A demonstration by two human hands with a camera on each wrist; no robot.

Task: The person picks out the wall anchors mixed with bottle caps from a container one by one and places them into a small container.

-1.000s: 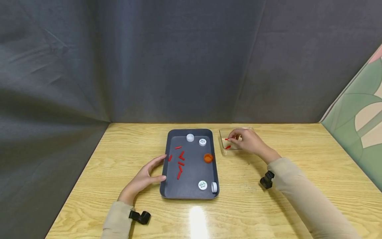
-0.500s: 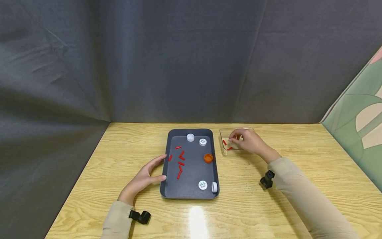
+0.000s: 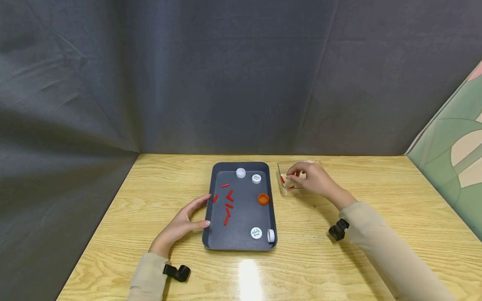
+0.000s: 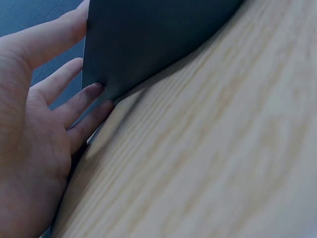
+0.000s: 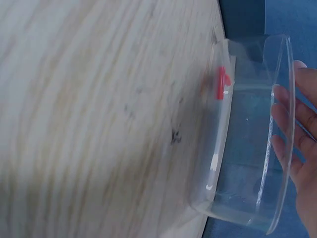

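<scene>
Thumb and fingers spread, my left hand rests against the left side of a dark grey tray. The left wrist view shows its fingertips touching the tray's outer wall. Inside the tray lie several short red sticks. My right hand is over a clear plastic box, fingers bent and thumb near the index finger, with nothing visible between them. Two red sticks lie in the box's left part; the right wrist view shows red through its clear wall.
The tray also carries an orange cap, a white cap at the back, two printed white caps and a white cap on its edge. A grey curtain hangs behind the wooden table.
My right hand has let go of a red stick, which dropped into the clear box beside another one. The hand has since shifted slightly left. My left hand stays at the tray.
</scene>
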